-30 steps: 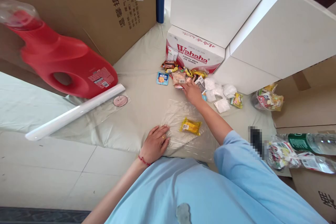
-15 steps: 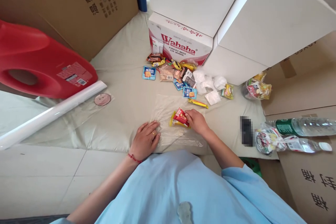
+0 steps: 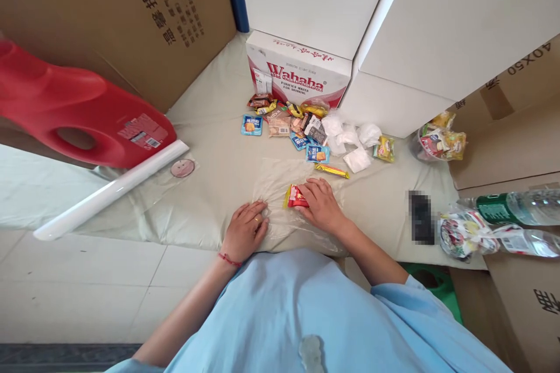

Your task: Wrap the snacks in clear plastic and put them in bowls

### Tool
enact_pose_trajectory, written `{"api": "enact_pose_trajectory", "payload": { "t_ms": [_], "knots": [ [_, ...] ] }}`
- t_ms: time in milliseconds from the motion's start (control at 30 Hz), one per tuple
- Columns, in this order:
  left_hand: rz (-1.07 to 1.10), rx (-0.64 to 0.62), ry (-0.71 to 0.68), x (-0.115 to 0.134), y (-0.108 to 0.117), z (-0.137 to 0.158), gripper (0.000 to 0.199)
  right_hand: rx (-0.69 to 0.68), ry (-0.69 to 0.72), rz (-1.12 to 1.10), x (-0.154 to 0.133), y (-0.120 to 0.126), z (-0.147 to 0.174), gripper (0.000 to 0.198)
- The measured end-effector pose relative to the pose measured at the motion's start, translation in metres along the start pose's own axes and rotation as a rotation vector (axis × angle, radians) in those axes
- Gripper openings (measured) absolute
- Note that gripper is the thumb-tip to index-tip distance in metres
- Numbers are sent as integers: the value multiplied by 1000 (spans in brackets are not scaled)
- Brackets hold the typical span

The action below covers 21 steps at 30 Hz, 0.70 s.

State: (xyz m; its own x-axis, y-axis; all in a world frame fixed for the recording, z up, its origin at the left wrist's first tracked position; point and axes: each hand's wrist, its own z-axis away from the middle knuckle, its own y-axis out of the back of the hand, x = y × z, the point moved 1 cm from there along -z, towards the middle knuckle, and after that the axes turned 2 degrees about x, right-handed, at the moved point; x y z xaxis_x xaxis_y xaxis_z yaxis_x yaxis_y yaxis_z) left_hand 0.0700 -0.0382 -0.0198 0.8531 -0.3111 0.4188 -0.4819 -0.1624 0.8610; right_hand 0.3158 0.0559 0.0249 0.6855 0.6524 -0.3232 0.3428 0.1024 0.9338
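My right hand (image 3: 322, 205) lies over a red snack packet (image 3: 297, 196), its fingers across the packet's right side and hiding part of it. Under the red packet, a yellow-wrapped snack (image 3: 287, 197) shows at the left end. Both rest on a clear plastic bag (image 3: 275, 178) spread on the covered surface. My left hand (image 3: 245, 226) is laid flat, fingers stretched out, with its fingertips at the bag's left edge; nothing is in it. Beyond the bag lie a long yellow wrapped bar (image 3: 331, 171) and a blue snack packet (image 3: 317, 154).
A pile of snacks (image 3: 280, 126) and crumpled white bags (image 3: 350, 135) sits before the Wahaha carton (image 3: 297, 73). At left are a red jug (image 3: 100, 111) and a white roll (image 3: 114, 189). Rightward lie a snack tub (image 3: 425, 148), a blurred dark object (image 3: 420, 218) and plastic bottles (image 3: 494, 208).
My right hand has gone from pinching the red packet's right end to lying over it, with the packet lowered onto the yellow one. My left hand keeps its place; the view has shifted slightly.
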Motion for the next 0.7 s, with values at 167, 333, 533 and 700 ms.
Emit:
{"api": "enact_pose_trajectory", "payload": {
  "t_ms": [167,333,533,700],
  "knots": [
    [4,-8,1,0,1,1,28,-73,36,100,12,-13,4,57],
    [3,-5,-7,0,0,0,27,-46,82,72,12,-3,-4,62],
    [44,58,-19,0,5,4,24,-161,45,67,3,-7,-5,63],
    [151,4,-92,-3,21,18,23,-46,59,-44,8,28,21,74]
  ]
}}
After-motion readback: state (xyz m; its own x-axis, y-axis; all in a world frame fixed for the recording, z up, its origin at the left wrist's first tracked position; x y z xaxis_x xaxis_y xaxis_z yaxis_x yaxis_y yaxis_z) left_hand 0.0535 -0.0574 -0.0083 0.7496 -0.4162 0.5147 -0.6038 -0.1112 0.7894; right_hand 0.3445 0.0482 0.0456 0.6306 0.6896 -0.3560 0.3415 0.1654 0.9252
